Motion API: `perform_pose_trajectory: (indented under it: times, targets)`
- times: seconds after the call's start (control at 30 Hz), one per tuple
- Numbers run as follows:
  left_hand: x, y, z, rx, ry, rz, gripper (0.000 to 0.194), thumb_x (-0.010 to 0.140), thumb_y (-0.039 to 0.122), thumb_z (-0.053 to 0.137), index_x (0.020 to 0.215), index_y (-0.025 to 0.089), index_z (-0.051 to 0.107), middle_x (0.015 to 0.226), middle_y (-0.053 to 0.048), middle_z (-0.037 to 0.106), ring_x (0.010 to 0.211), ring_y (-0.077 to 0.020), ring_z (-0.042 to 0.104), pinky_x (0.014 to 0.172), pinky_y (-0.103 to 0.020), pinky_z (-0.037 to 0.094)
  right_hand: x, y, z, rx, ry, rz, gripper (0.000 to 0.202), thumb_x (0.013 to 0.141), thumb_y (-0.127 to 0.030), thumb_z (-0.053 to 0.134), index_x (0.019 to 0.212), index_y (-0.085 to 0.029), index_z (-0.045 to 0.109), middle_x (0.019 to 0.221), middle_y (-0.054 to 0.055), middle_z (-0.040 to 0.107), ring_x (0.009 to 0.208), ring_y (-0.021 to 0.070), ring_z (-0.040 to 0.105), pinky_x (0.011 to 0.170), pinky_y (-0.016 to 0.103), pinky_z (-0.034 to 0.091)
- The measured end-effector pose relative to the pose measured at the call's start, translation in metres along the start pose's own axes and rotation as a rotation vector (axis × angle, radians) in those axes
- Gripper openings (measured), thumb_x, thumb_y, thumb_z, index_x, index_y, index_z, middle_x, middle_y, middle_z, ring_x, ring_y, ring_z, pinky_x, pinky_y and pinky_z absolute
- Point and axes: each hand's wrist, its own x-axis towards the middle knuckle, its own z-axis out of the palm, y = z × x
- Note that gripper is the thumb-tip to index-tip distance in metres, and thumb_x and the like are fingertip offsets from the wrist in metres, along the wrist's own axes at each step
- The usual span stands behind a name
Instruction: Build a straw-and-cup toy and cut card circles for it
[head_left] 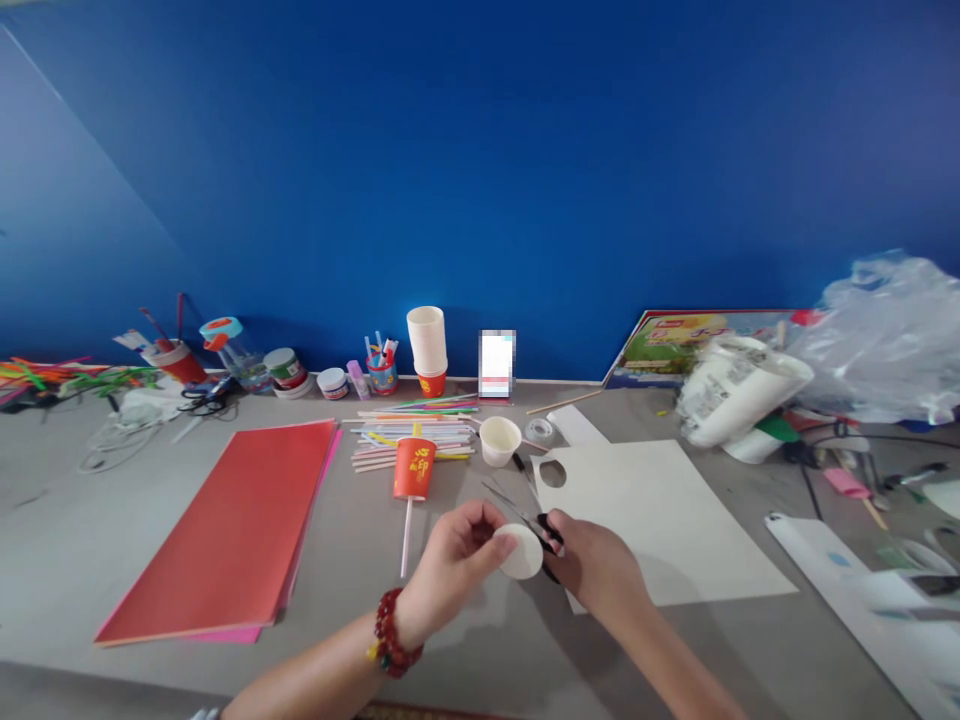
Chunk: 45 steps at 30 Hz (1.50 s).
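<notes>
My left hand (pixel 466 550) pinches a round white paper disc (pixel 523 560) by its left edge, thumb on top. In my right hand (pixel 592 560) are black-handled scissors (pixel 517 505), their blades pointing up and left, just behind the disc. To the right lies a large white paper sheet (pixel 667 520) with a round hole near its upper left corner. A red paper cup (pixel 414 468) with yellow print stands behind my left hand, a pale straw (pixel 406 540) extending from it toward me. Beyond the scissors sits a white paper cup (pixel 499 441).
Red and pink paper sheets (pixel 232 520) lie at left. Many coloured straws (pixel 375 455) spread behind the red cup. A cup stack (pixel 427 350), a phone (pixel 497 365) and a tape roll (pixel 539 430) are farther back. Wrapped cups (pixel 739 390) and a plastic bag (pixel 885 340) crowd the right.
</notes>
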Motion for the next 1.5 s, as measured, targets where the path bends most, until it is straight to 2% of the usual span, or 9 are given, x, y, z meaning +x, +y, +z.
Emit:
perform_pose_trajectory:
  times: [0.27,0.4,0.67,0.77,0.93,1.1,1.23,1.37,1.5]
  targets:
    - [-0.002,-0.004,-0.026,0.477,0.054,0.101,0.019,0.086,0.026,0.06,0.104,0.02,0.059,0.09,-0.005,0.066,0.075,-0.0169,0.059,0.06,-0.024,0.042,-0.001,-0.011,-0.008,-0.075,0.006,-0.012,0.02,0.087,-0.041,0.061,0.089,-0.021,0.062,0.075,0.006,0.076,0.076,0.0266,0.073,0.053,0.027,0.027]
    - [0.005,-0.012,-0.043,0.842,0.027,0.237,0.016,0.089,0.019,0.051,0.099,0.022,0.063,0.094,-0.006,0.068,0.082,-0.0209,0.062,0.071,-0.029,0.046,0.001,-0.012,-0.006,-0.065,0.039,-0.035,0.02,0.087,-0.042,0.062,0.084,-0.022,0.063,0.073,0.005,0.075,0.073,0.025,0.072,0.053,0.026,0.029]
    - [0.009,-0.017,-0.042,1.219,-0.006,0.442,0.022,0.092,0.016,0.046,0.106,0.021,0.062,0.108,-0.011,0.067,0.099,-0.0265,0.06,0.085,-0.039,0.048,0.004,-0.014,-0.005,-0.045,0.073,-0.02,0.018,0.086,-0.04,0.065,0.084,-0.022,0.061,0.074,0.004,0.075,0.071,0.0233,0.071,0.054,0.027,0.031]
    - [0.009,-0.008,-0.058,1.194,0.167,0.528,0.009,0.093,0.026,0.052,0.088,0.02,0.058,0.092,-0.009,0.064,0.089,-0.024,0.058,0.08,-0.037,0.047,0.004,-0.015,-0.005,-0.049,0.078,-0.008,0.02,0.085,-0.04,0.066,0.091,-0.022,0.06,0.071,0.003,0.074,0.069,0.0235,0.072,0.052,0.027,0.028]
    - [0.017,-0.009,-0.104,1.137,0.518,0.472,0.025,0.088,0.041,0.059,0.077,0.023,0.045,0.077,-0.001,0.052,0.073,-0.0196,0.05,0.069,-0.032,0.042,0.006,-0.017,-0.004,-0.094,0.075,-0.002,0.024,0.084,-0.043,0.066,0.093,-0.022,0.059,0.074,0.004,0.076,0.073,0.0257,0.073,0.051,0.027,0.026]
    - [0.027,-0.03,-0.126,1.0,0.657,0.344,0.034,0.081,0.051,0.063,0.084,0.023,0.044,0.08,0.001,0.049,0.07,-0.0186,0.052,0.066,-0.032,0.046,0.008,-0.018,-0.001,-0.116,0.074,-0.009,0.022,0.085,-0.042,0.066,0.091,-0.022,0.059,0.073,0.004,0.076,0.074,0.0257,0.074,0.05,0.028,0.024]
    - [0.037,-0.042,-0.126,0.943,0.686,0.273,0.052,0.072,0.056,0.069,0.103,0.022,0.044,0.098,-0.005,0.053,0.086,-0.0245,0.058,0.076,-0.041,0.051,0.008,-0.019,-0.001,-0.121,0.076,-0.009,0.023,0.085,-0.043,0.066,0.092,-0.022,0.058,0.073,0.004,0.076,0.073,0.0255,0.074,0.05,0.027,0.023]
    - [0.044,-0.047,-0.125,0.751,0.562,0.179,0.078,0.071,0.049,0.073,0.13,0.023,0.03,0.103,-0.005,0.059,0.09,-0.0257,0.064,0.081,-0.045,0.053,0.007,-0.02,-0.001,-0.075,0.088,0.021,0.027,0.083,-0.041,0.069,0.096,-0.022,0.056,0.071,0.001,0.075,0.069,0.0241,0.073,0.05,0.026,0.025]
    - [0.038,-0.044,-0.121,0.507,0.502,0.295,0.077,0.078,0.038,0.07,0.138,0.025,0.024,0.112,-0.007,0.059,0.098,-0.023,0.065,0.086,-0.043,0.054,0.007,-0.018,0.0,-0.106,0.098,0.02,0.024,0.084,-0.039,0.068,0.095,-0.022,0.056,0.071,0.001,0.075,0.069,0.0241,0.073,0.049,0.026,0.025]
